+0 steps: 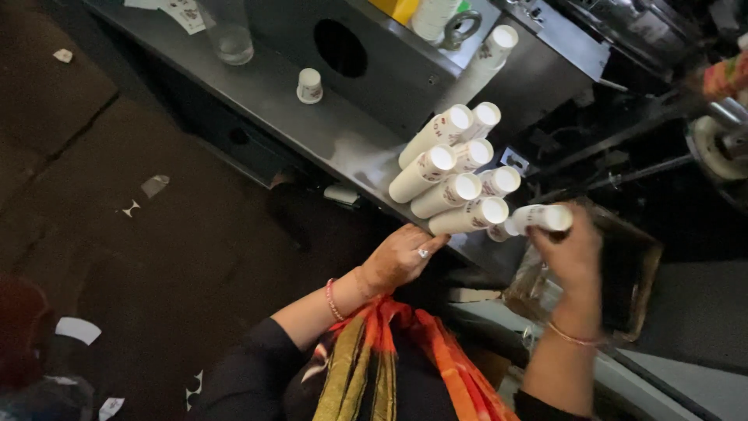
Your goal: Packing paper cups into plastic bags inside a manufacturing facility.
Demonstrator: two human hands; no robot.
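Nearest the camera hangs an orange and gold scarf (389,351) over a dark top, with both forearms reaching out from under it. The left hand (401,256), with a ring on one finger and a bead bracelet (333,299) at the wrist, lies with its fingers stretched against the lower end of a bundle of stacked paper cups (456,175); its grip is loose and open, pressing the side of the bundle rather than wrapping it. The right hand (573,249), a thin bangle (573,337) on its wrist, has its grip closed round one more sleeve of paper cups (538,217), held level and touching the lowest row of the bundle. Behind that hand a clear plastic bag (538,292) lies in front of a brown carton (631,273).

The bundle is several long white sleeves with printed sides, lying side by side in rows, their round white ends turned up and to the right. It rests on the edge of the grey metal desk (280,101). Farther along the desk a single small paper cup (309,85) stands upside down, well apart from the bundle. Beyond it is a clear glass (231,39) near the desk's far edge. Another cup sleeve (481,66) leans against the grey machine housing with a round hole (340,47). Dark machinery (701,132) fills the right background; scraps of paper lie on the dark floor (117,195) to the left.
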